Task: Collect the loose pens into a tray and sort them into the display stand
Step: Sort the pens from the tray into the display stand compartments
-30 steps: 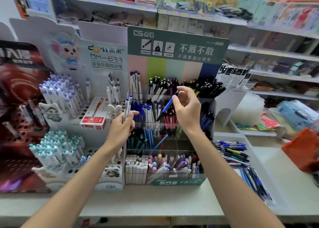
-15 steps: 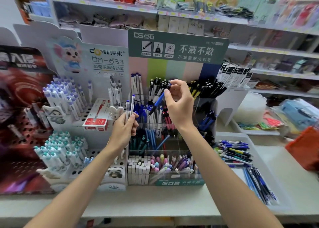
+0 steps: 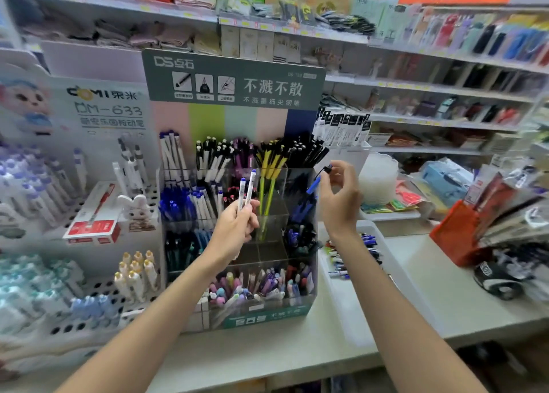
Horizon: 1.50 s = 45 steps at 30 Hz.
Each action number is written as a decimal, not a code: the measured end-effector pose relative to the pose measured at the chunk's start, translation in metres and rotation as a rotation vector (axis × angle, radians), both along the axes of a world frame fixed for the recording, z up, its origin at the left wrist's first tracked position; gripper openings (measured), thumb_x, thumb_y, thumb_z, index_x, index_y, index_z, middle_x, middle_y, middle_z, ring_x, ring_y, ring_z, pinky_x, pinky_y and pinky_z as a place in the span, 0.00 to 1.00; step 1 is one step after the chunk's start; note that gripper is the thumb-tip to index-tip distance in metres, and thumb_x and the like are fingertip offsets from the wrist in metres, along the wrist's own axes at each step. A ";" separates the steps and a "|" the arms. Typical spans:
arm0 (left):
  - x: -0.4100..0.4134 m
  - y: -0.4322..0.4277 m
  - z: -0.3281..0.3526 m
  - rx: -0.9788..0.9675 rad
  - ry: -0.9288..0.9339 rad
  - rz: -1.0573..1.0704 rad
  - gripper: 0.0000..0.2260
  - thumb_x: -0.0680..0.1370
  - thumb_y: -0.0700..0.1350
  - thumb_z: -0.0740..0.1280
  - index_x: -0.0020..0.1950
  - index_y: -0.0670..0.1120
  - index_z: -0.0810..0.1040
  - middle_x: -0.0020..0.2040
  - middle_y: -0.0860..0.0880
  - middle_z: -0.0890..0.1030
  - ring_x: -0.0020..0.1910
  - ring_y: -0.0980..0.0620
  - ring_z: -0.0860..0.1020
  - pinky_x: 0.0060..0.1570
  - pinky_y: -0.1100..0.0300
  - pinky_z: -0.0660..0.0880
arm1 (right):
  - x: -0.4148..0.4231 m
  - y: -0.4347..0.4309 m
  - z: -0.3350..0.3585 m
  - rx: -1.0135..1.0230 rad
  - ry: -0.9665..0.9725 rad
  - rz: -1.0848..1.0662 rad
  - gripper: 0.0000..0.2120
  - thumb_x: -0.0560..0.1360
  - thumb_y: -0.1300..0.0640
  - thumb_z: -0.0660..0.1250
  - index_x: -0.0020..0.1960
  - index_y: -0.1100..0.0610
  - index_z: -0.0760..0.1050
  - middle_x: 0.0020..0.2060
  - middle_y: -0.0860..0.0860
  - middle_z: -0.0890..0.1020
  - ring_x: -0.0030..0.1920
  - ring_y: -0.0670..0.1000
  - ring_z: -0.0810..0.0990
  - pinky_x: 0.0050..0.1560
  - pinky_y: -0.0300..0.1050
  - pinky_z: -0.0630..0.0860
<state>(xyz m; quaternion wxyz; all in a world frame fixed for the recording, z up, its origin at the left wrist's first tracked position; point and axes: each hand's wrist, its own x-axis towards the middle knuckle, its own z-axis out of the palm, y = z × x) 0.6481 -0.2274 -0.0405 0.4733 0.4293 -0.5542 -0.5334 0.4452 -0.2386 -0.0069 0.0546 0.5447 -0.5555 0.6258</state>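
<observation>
You're mid-sort at the display stand [image 3: 261, 318], with the tray [image 3: 353, 315] of loose pens [image 3: 350, 253] just beside its right edge. Your left hand [image 3: 234, 229] grips two white pens [image 3: 246, 190]. Your right hand [image 3: 338, 202] pinches a blue pen [image 3: 313, 186], carried from the stand's middle to its right column. Next, I judge, lower it among matching blues.

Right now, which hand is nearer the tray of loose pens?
Right. The right hand, pinching a blue pen, is above the far end of the tray; the left hand is further left, before the stand.
</observation>
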 end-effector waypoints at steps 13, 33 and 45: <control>-0.008 0.010 -0.005 0.034 0.001 0.027 0.11 0.86 0.44 0.56 0.54 0.44 0.77 0.40 0.47 0.78 0.34 0.56 0.74 0.39 0.61 0.74 | -0.005 -0.005 -0.027 0.216 0.415 0.006 0.12 0.75 0.59 0.69 0.57 0.57 0.82 0.49 0.52 0.81 0.51 0.54 0.76 0.54 0.41 0.66; 0.102 0.029 -0.003 0.043 0.013 0.183 0.10 0.85 0.43 0.51 0.46 0.45 0.67 0.36 0.49 0.70 0.33 0.54 0.65 0.33 0.61 0.63 | 0.145 -0.020 0.003 0.058 0.239 0.374 0.17 0.76 0.64 0.70 0.63 0.62 0.72 0.43 0.51 0.79 0.41 0.47 0.77 0.45 0.36 0.75; 0.109 0.023 -0.009 -0.084 0.021 0.350 0.10 0.78 0.39 0.70 0.53 0.54 0.83 0.48 0.51 0.86 0.49 0.54 0.84 0.52 0.61 0.79 | 0.144 -0.022 -0.004 -0.006 0.167 0.331 0.11 0.75 0.64 0.71 0.56 0.63 0.78 0.47 0.54 0.81 0.45 0.49 0.80 0.50 0.45 0.79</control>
